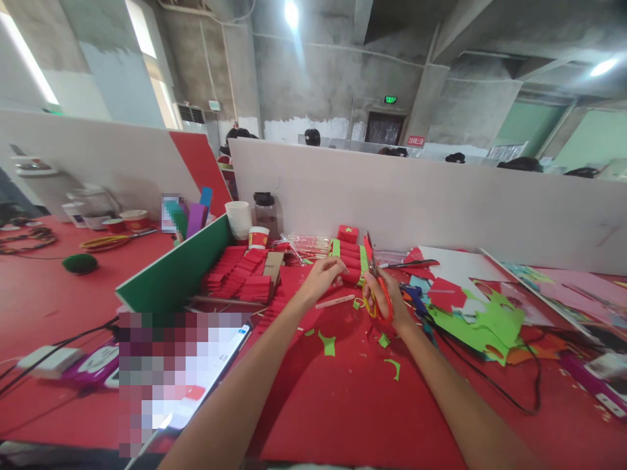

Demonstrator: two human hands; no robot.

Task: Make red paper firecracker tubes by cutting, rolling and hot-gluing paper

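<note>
My right hand (386, 297) grips a pair of scissors (385, 307) with red and yellow handles, its blades pointing up and away from me. To its left, my left hand (323, 279) has its fingers curled together; anything between them is too small or hidden to make out. Just beyond both hands lies a stack of red rolls (349, 257) with green strips at its sides. A pale pink stick (335, 301) rests on the red tabletop below the left hand. Nearer to me are green paper scraps (328, 343).
Folded red pieces (240, 271) lie by a green divider (171, 277) on the left. A lit phone (210, 372) is left of my left forearm. Green sheets (482, 323) and a black cable (490, 372) lie right. Paper cups (238, 219) and a bottle (265, 215) stand behind.
</note>
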